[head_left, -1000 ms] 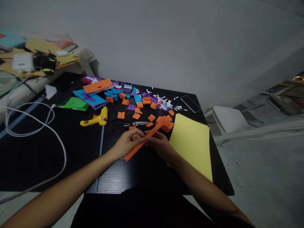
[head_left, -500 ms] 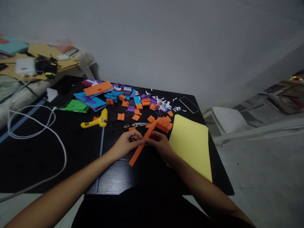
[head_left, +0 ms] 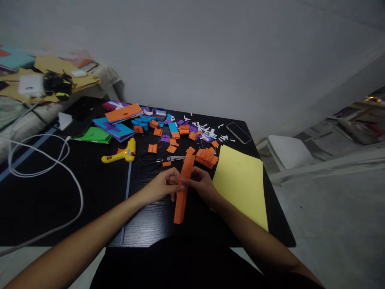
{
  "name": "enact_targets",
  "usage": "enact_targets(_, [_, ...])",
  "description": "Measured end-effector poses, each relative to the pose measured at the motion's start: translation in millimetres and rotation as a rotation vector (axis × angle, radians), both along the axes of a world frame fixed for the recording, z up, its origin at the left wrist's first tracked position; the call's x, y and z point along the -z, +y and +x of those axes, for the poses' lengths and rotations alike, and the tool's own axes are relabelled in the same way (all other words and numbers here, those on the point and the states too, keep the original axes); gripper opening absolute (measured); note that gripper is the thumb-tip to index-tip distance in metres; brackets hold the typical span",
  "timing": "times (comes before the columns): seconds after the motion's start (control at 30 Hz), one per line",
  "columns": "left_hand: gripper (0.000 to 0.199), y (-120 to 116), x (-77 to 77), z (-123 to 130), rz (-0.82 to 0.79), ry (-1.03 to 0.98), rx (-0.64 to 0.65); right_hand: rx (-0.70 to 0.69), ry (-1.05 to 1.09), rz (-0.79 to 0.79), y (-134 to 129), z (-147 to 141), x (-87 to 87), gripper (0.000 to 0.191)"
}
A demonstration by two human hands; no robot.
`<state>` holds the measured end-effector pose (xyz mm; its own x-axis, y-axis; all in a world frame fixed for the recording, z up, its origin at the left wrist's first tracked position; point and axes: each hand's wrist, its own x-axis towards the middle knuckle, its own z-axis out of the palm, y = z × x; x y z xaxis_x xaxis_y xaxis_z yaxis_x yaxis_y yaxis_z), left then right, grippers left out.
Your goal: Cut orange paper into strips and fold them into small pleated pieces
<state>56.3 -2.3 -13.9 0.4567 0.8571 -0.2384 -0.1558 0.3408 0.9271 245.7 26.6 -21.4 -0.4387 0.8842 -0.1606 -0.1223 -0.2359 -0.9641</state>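
Note:
A long folded strip of orange paper [head_left: 181, 204] is held between my two hands above the black table. My left hand [head_left: 167, 182] pinches its left edge near the middle, thumb on the front face. From the right side my right hand [head_left: 202, 182] grips the same strip, thumb across it and fingers behind. Just beyond the hands lie scissors [head_left: 176, 158] and black-handled pliers [head_left: 152, 160], partly overlapping. A heap of small folded orange paper pieces [head_left: 207, 156] sits past my right hand, and the strip's far end covers part of the view there.
A yellow glue gun [head_left: 122, 153] rests left of the pliers. Yellow paper sheets [head_left: 240, 180] lie at the right, with a phone [head_left: 239, 133] behind them. White paper scraps [head_left: 207, 130] and coloured paper stacks [head_left: 124, 113] spread along the back. A white cable [head_left: 78, 184] loops at the left.
The orange strip has turned more upright in view and shows a wider face, its near end swinging right and closer to me. Both hands keep hold of it.

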Motion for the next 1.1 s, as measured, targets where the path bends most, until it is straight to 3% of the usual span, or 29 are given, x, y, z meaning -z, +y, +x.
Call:
enact_targets(0.33, [0.035, -0.7, 4.6, 1.0, 0.045, 0.081, -0.027, 0.039, -0.011, 0.029, -1.2, -0.9, 1.6, 0.028])
enact_targets(0.53, [0.04, -3.8, 5.9, 1.4, 0.074, 0.104, -0.012, 0.087, 0.05, -0.087, -0.6, 0.0, 0.1, 0.033])
enact_targets(0.63, [0.049, -5.9, 6.7, 1.9, 0.156, 0.147, -0.075, 0.098, 0.075, -0.165, 1.1, 0.2, 3.0, 0.041])
enact_targets(0.73, [0.073, -7.2, 5.2, 1.0, 0.27, 0.209, -0.146, 0.069, 0.06, -0.181, 2.5, 1.0, 4.4, 0.041])
enact_targets(0.83, [0.088, -7.3, 2.1, -2.1, 0.384, 0.28, -0.136, 0.014, 0.042, -0.16, 2.3, 2.1, 2.5, 0.04])
enact_targets(1.0, [0.069, -6.2, -1.6, -7.4, 0.546, 0.513, -0.063, -0.019, -0.007, -0.115, -0.1, 3.0, -3.0, 0.043])
enact_targets(1.1, [0.058, -5.6, -3.1, -8.6, 0.651, 0.609, -0.097, -0.018, -0.011, -0.11, -0.6, 2.7, -2.4, 0.046])
